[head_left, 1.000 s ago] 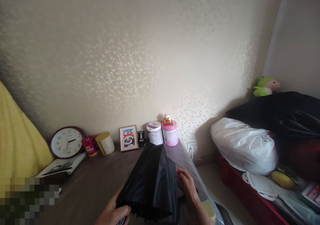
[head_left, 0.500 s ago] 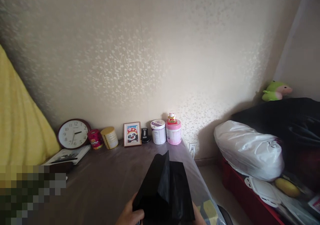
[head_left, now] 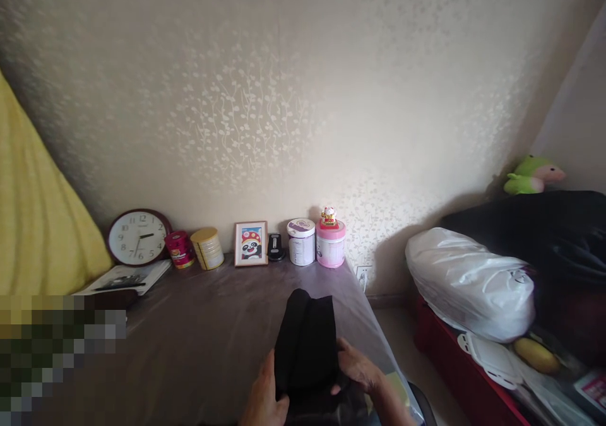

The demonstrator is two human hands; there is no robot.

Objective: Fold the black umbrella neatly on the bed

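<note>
We clasp the black umbrella with left grip and right grip, while a yellow-lidded tin, panda picture and pink-lidded tub stand beyond it on the worktop.

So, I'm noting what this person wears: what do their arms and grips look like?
The left grip and right grip are bare hands, no gloves. The right forearm has no sleeve, watch or bracelet where it shows; the left forearm is out of frame. I see no clear markings. Both grips are partly hidden, so rings can't be ruled out.
</note>
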